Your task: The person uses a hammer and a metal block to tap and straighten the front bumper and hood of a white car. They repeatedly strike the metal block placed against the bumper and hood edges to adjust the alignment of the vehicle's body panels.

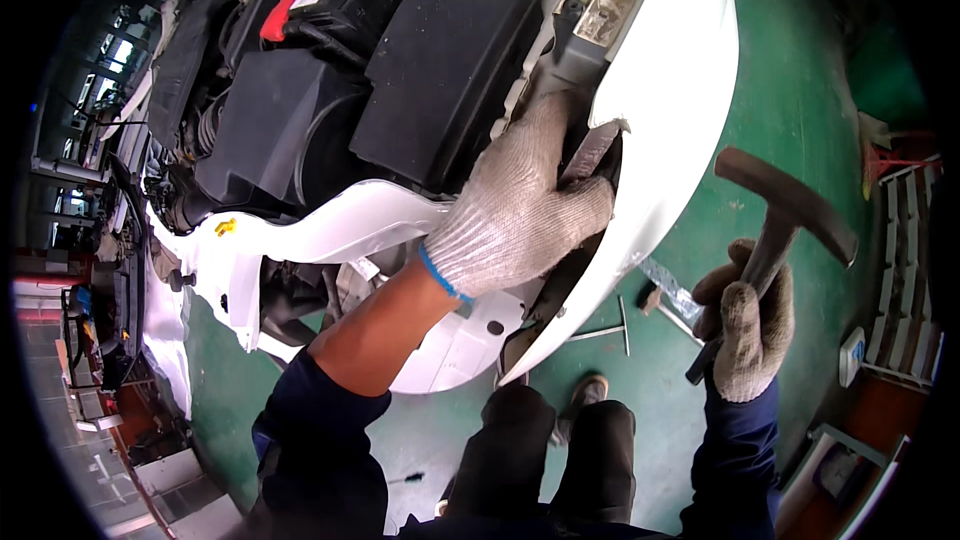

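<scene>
My left hand (525,205), in a knitted work glove with a blue cuff edge, reaches into the gap behind a white car fender (680,90). A flat, worn metal bar (592,152) sits between its thumb and fingers, close to the fender's inner edge. Some fingertips are hidden down in the gap. Out to the right, my right hand (755,330), also gloved, is closed around the handle of a hammer (785,202). The hammer's dark head is raised beside the fender, apart from it.
A black box cover (447,75) and a black plastic housing (275,125) fill the engine bay. A white front panel (350,225) crosses below. Metal rods (622,328) lie on the green floor (665,440). White slatted racking (905,270) stands at the far right.
</scene>
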`<state>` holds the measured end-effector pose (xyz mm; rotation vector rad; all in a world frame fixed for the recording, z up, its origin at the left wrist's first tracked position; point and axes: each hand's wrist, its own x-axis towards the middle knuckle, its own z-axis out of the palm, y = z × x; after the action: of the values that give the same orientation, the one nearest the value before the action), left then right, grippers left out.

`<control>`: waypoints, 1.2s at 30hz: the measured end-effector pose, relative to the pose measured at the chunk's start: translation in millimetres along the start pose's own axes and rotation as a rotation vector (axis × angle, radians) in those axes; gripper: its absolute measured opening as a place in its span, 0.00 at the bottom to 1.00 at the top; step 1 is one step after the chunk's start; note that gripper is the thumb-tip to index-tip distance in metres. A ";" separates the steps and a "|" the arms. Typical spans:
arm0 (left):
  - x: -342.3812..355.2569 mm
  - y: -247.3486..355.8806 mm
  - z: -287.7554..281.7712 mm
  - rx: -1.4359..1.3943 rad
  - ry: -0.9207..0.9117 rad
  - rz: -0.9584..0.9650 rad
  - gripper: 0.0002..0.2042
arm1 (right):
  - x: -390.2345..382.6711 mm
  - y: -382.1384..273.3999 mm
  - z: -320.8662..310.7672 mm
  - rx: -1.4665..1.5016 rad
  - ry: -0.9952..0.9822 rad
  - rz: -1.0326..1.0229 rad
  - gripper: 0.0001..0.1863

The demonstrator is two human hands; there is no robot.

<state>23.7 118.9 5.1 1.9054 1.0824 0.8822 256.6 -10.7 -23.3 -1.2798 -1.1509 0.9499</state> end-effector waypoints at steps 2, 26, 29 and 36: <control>0.8 -0.3 1.6 -0.053 -0.037 -0.088 0.26 | 14.2 11.1 0.0 -0.009 -0.009 -0.131 0.32; -8.9 -3.2 13.3 0.231 0.211 0.203 0.22 | 61.5 5.0 13.4 -0.558 0.094 -0.743 0.21; -7.9 -2.5 13.9 0.173 0.202 0.221 0.22 | 60.5 1.0 12.3 -0.572 0.094 -0.744 0.19; -7.0 -6.4 12.0 0.121 0.183 0.233 0.25 | 60.2 -4.2 10.9 -0.634 0.032 -0.765 0.22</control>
<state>28.5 111.6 -7.4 2.1147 1.0537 1.1630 257.8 49.8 -13.6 -1.1535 -1.8094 -0.0156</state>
